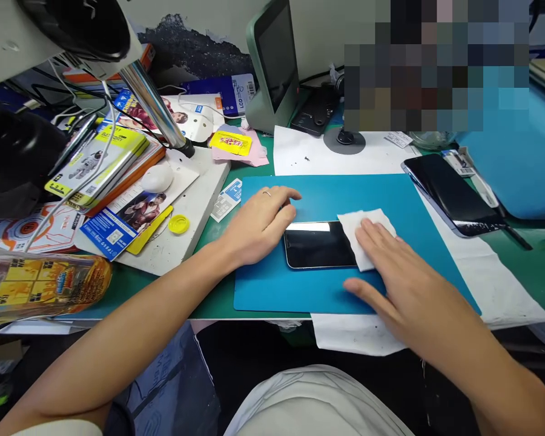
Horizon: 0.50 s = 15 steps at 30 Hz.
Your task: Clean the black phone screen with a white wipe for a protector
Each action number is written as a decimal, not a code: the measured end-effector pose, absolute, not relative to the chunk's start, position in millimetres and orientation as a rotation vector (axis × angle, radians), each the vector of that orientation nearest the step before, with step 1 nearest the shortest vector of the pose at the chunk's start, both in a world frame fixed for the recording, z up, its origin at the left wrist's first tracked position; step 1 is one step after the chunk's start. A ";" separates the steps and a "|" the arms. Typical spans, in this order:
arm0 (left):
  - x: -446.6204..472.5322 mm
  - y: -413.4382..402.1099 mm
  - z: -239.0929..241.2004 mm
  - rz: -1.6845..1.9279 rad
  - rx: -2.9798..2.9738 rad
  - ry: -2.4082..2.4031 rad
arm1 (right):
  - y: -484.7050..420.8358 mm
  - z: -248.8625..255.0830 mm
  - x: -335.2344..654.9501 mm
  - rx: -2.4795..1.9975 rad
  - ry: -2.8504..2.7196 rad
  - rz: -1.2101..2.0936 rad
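Observation:
A black phone lies screen up on a blue mat. My left hand rests at the phone's left end, fingers curled against its edge, with a ring on one finger. My right hand lies flat with fingers stretched out on a white wipe that covers the phone's right end, pressing it onto the screen.
A second dark phone lies at the right beyond the mat. Stacked boxes and leaflets crowd the left, with a microscope post and a yellow cap. A green monitor stands behind. White paper hangs over the front edge.

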<state>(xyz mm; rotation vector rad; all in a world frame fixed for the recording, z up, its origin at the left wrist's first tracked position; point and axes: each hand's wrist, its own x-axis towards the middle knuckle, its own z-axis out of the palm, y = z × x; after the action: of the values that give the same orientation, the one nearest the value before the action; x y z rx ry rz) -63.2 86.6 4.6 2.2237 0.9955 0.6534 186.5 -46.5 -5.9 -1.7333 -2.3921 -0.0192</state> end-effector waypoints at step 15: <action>-59.1 84.3 9.9 0.487 2.376 0.880 | -53.7 -4.5 183.9 -1.709 -2.389 -0.240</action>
<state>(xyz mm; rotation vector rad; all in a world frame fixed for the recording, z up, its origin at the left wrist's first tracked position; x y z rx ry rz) -59.1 84.3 9.9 2.3758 0.8801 0.4873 183.9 -53.7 -4.5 -1.7093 -2.3893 -0.2404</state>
